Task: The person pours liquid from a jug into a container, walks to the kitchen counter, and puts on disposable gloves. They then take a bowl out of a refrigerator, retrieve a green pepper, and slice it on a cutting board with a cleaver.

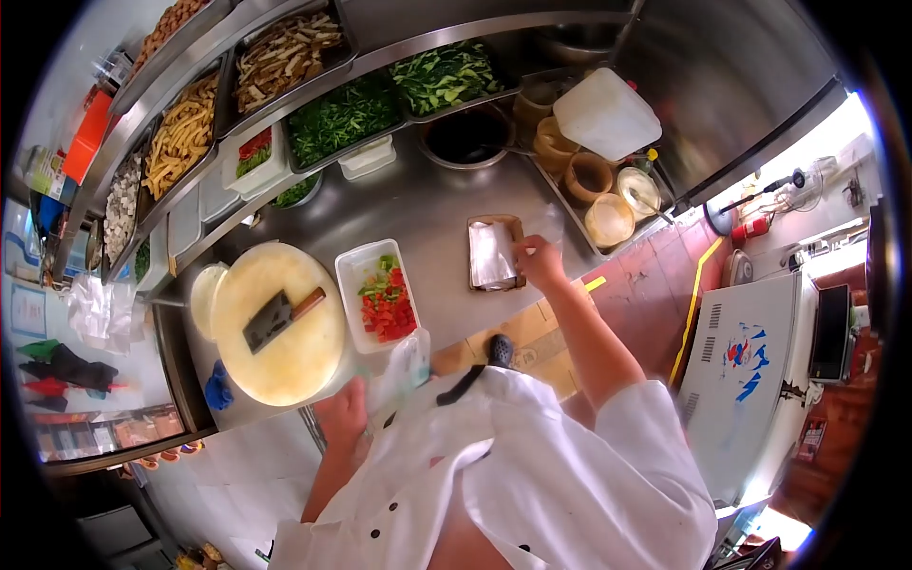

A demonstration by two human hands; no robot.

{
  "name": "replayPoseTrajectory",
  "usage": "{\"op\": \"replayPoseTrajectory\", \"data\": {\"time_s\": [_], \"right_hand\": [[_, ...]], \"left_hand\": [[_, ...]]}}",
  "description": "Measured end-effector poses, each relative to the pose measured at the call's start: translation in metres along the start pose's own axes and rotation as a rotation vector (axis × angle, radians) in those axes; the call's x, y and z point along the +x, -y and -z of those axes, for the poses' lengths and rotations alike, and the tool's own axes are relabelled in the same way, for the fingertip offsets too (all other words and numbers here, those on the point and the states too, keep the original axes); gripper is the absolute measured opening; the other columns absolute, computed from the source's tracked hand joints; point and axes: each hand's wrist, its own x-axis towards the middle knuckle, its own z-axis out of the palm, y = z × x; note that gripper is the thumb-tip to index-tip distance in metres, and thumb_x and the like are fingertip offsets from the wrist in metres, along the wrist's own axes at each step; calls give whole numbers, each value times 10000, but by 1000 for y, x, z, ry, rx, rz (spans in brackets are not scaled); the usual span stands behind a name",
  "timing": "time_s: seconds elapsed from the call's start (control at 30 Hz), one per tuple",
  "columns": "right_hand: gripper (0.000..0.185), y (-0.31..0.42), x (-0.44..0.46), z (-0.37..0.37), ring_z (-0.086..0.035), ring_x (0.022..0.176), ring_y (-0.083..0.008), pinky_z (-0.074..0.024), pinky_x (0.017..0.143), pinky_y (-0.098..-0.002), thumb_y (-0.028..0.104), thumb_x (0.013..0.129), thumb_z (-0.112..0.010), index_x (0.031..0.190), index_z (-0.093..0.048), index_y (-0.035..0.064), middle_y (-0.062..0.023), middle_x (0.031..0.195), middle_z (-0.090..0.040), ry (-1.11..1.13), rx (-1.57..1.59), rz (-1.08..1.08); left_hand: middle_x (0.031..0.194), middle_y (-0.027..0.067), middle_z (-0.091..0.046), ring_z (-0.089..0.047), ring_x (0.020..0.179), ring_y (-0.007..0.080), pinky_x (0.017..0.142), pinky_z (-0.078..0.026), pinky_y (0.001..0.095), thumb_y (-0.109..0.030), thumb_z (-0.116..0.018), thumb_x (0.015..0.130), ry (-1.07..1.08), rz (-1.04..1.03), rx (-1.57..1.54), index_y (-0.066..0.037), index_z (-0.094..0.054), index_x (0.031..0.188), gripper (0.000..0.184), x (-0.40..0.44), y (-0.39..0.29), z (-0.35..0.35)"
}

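Observation:
At the right of the counter my right hand [539,259] reaches over a small open box [471,249] with thin, shiny plastic sheets [494,255] in it. Its fingertips are pinched together at the box's right edge; what they grip is too small to make out. Low by the counter's front edge, my left hand [342,415] is closed in a fist. Clear crumpled plastic [407,363] hangs beside it, and I cannot tell whether the fist holds it. A white tub [346,281] of cut red and green peppers [386,309] stands between the hands.
A cleaver [270,321] lies on the round chopping board [285,370] at left. Behind stand trays of greens [344,119], a bowl of dark liquid [465,138] and a tray rim [600,255] around several jars. A blue cloth [218,388] lies at the counter's left edge.

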Motion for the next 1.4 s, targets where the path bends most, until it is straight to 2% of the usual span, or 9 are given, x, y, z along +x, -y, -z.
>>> {"op": "replayPoseTrajectory", "data": {"time_s": [0.13, 0.33, 0.6, 0.8, 0.9, 1.03, 1.27, 1.3, 1.4], "right_hand": [[436, 12, -6, -39, -688, 985, -326, -561, 853, -407, 369, 934, -630, 1131, -631, -20, -181, 1218, -627, -156, -540, 74], [363, -18, 30, -47, -661, 1028, -386, -547, 888, -451, 292, 947, -557, 1127, -640, -12, -170, 1276, -601, 13, -519, 19], [600, -2, 16, -73, -582, 1210, -342, -512, 986, -410, 411, 916, -635, 1293, -542, -47, -234, 1324, -573, 140, -636, -26], [333, -65, 63, -95, -671, 1021, -343, -552, 877, -414, 344, 938, -608, 1010, -707, 35, -188, 1036, -704, 57, -671, 135], [286, -27, 39, -53, -715, 819, -326, -563, 756, -413, 290, 967, -577, 910, -702, 40, -177, 852, -716, -112, -407, 134], [261, -34, 33, -26, -708, 641, -279, -550, 644, -379, 231, 997, -541, 938, -673, 14, -181, 770, -696, 25, -90, 98], [223, 45, -15, 45, -716, 760, -250, -550, 681, -355, 196, 953, -631, 1035, -666, -9, -163, 837, -706, -184, 385, 97], [230, 33, -7, 48, -709, 734, -162, -538, 650, -289, 205, 950, -668, 1010, -657, -16, -131, 831, -701, -276, 381, 180], [210, 76, -29, 93, -704, 716, -182, -531, 639, -289, 200, 935, -699, 947, -646, -3, -126, 826, -692, -601, 297, 347]], "left_hand": [[685, 29, -526, -482, 688, 123, 656, -418, 336, -314, -501, 1018, 5, 175, -161, -14, -542, 772, 390, -3, -60, 0], [685, 60, -568, -523, 690, 168, 669, -434, 361, -323, -519, 1009, -23, 47, 19, 9, -589, 811, 392, -6, -49, -2], [750, 110, -611, -549, 698, 209, 691, -447, 365, -249, -555, 997, -38, 59, -198, 57, -622, 938, 319, -23, -88, 14], [691, 156, -624, -606, 684, 307, 706, -460, 421, -391, -508, 1004, 4, 149, -223, 15, -642, 792, 477, -24, -45, 2], [664, 129, -579, -582, 670, 282, 675, -452, 403, -287, -558, 981, -279, -114, -148, 2, -628, 770, 364, -30, -35, -8], [697, 130, -587, -569, 673, 263, 646, -442, 384, -189, -595, 928, -181, -71, -256, -12, -627, 757, 249, -32, -32, -2], [746, 157, -655, -608, 708, 303, 676, -463, 398, -195, -600, 928, -140, -29, -163, -16, -648, 727, 273, -20, -30, -8], [758, 155, -664, -621, 731, 310, 695, -471, 406, -213, -598, 936, -111, -4, -145, -22, -663, 742, 280, -18, -31, -7], [799, 145, -692, -660, 814, 326, 760, -494, 425, -274, -586, 960, -89, 59, -80, -41, -717, 803, 310, -15, -45, -3]]}}
